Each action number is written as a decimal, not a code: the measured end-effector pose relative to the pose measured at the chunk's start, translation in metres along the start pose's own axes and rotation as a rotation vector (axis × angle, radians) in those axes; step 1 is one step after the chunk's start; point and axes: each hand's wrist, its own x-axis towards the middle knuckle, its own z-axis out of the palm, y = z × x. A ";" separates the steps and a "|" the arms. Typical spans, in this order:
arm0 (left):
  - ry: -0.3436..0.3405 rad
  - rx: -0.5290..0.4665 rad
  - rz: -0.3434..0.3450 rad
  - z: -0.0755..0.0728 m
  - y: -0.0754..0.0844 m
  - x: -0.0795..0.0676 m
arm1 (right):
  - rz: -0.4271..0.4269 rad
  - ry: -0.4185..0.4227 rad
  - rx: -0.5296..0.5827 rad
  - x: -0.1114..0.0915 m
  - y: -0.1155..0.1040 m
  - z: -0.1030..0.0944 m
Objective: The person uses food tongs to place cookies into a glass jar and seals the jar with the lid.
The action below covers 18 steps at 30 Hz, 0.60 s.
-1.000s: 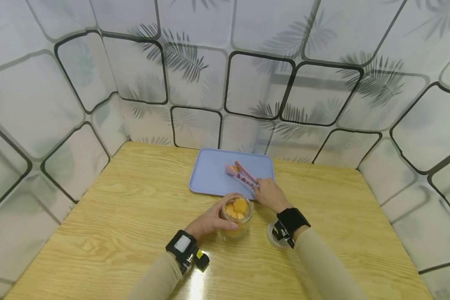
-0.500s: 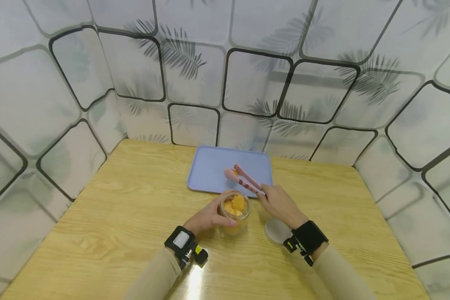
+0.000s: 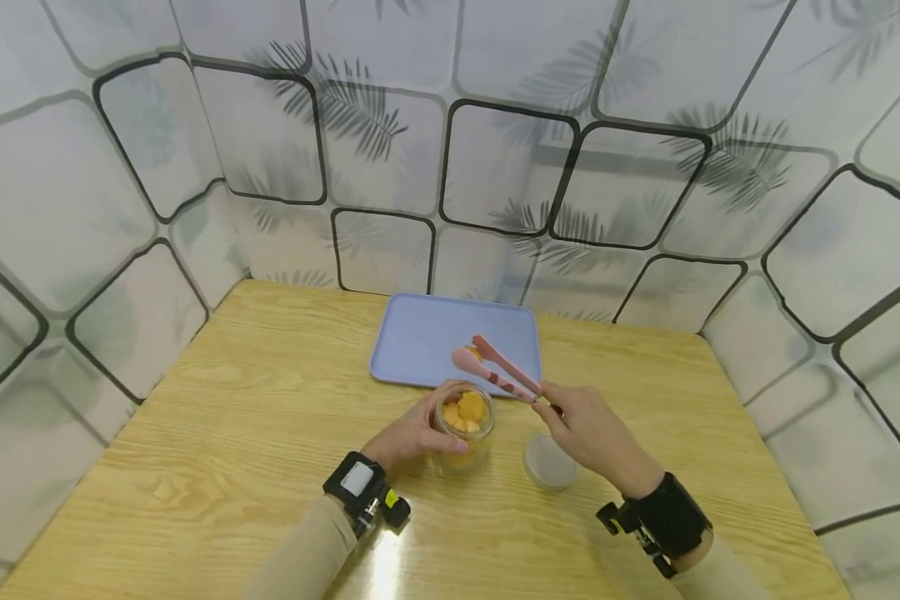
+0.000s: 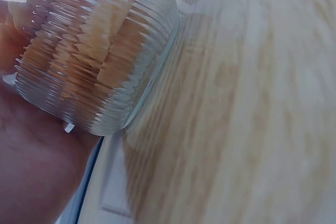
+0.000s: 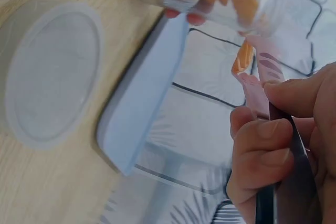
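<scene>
My left hand (image 3: 412,429) grips a ribbed clear glass jar (image 4: 105,51) from its left side, thumb across the near face. The jar has no lid on, and orange chunks (image 3: 471,408) fill it up close to the rim. In my right hand (image 3: 600,429) is a pair of pink tongs (image 3: 512,368) with dark handles, pinched by thumb and fingers. Between the tong tips sits one orange piece (image 5: 242,59). In the head view the tongs reach over the blue tray's near edge, just beyond the jar's mouth.
A light blue tray (image 3: 420,333) lies at the back of the wooden table (image 3: 270,417), near the patterned curtain (image 3: 390,167). To the right of the jar, a round whitish lid (image 3: 550,462) lies flat on the table.
My right hand has drawn back toward me and to the right, bringing the tongs and orange piece nearer the jar. The lid now shows fully. My left hand stays on the jar.
</scene>
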 end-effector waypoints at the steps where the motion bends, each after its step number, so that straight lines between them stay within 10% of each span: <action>1: 0.004 -0.001 -0.001 0.000 0.000 -0.001 | 0.001 -0.006 -0.007 -0.003 -0.002 -0.002; 18: 0.014 -0.053 -0.047 0.001 0.000 -0.004 | 0.014 -0.020 -0.037 -0.041 -0.036 -0.017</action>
